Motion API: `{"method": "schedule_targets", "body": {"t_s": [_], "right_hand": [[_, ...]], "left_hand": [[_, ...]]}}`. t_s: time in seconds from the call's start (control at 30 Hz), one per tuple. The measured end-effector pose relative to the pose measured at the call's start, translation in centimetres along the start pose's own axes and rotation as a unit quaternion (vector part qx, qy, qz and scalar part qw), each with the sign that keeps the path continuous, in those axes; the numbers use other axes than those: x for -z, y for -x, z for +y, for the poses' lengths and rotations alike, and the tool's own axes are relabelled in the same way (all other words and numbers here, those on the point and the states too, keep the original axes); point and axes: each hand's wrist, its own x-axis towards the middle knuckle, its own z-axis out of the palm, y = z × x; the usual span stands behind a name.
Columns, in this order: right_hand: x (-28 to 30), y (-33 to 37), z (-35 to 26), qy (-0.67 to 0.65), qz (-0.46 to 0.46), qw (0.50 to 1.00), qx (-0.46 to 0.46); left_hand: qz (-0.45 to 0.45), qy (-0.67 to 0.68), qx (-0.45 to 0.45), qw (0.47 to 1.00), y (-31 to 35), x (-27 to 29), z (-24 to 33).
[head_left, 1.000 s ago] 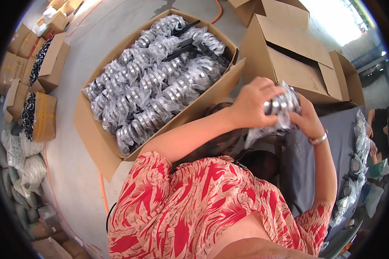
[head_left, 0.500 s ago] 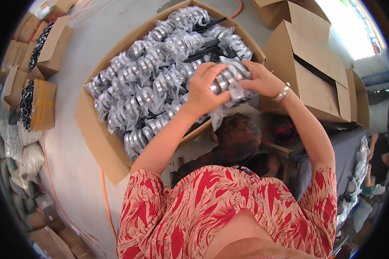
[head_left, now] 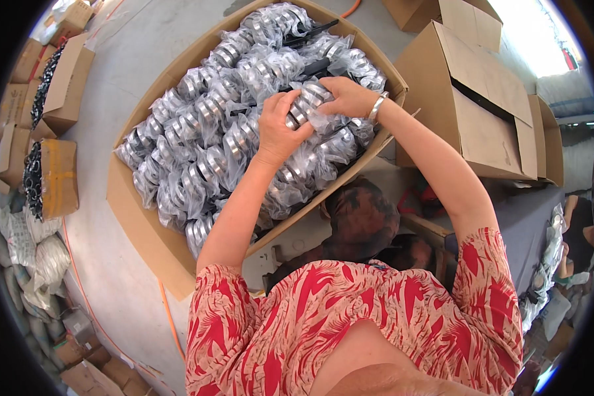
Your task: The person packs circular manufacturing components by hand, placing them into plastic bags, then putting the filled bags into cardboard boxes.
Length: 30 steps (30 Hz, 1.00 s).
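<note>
Both hands are closed round one bundle of round silver metal pieces in clear plastic (head_left: 305,104), above the right part of a big open cardboard carton (head_left: 148,257). My left hand (head_left: 280,129) grips its left end, thumb on the near side. At the other end, my right hand (head_left: 351,98), with a bangle at its wrist, curls its fingers over it. Rows of similar wrapped bundles (head_left: 208,119) fill the carton. Among them lie black bar-like parts (head_left: 315,67). Whether the held bundle touches those underneath, I cannot tell.
A large closed carton (head_left: 488,112) stands right of the open one. Cartons of black parts (head_left: 59,175) and white sacks (head_left: 49,264) line the left side. An orange hose (head_left: 171,323) crosses the floor. Someone in dark patterned clothing (head_left: 363,214) is close by the carton's near side.
Both hands have moved left with the wrapped bundle, from the carton's near right edge to farther over its contents. More bundles now show near that edge.
</note>
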Motion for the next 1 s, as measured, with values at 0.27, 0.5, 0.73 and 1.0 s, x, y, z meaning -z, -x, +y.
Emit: {"method": "schedule_targets", "body": {"t_s": [0.27,0.5,0.73,1.0], "right_hand": [[-1.7,-1.0,2.6,0.039,0.025,0.999,0.011],[-4.7,-1.9,0.0,0.239,0.151,0.957,-0.068],[-2.0,1.2,-0.7,0.346,0.118,0.927,-0.080],[4.4,17.4,-3.8,0.333,0.311,0.886,-0.089]], "left_hand": [[-0.030,-0.124,-0.041,0.991,0.5,-0.4,-0.5],[-0.021,-0.164,-0.042,0.985,1.6,0.2,-1.8],[-0.098,-0.069,0.024,0.993,0.9,-2.0,-0.7],[-0.044,-0.216,-0.017,0.975,-0.7,0.5,3.6]]}}
